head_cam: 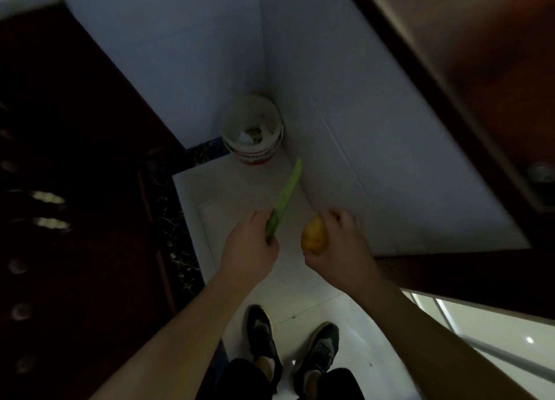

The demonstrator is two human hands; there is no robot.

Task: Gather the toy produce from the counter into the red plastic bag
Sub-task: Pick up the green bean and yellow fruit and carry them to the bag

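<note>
The left grip (250, 246) clamps a green toy knife (285, 196); the right grip (342, 246), just beside it, clamps a yellow toy fruit (313, 234).

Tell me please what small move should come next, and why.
Probably turn to find the red bag, which is not in view. Both hands are full: the left hand grips a long green toy, the right hand holds a yellow toy fruit. Only a white bucket stands ahead.
</note>
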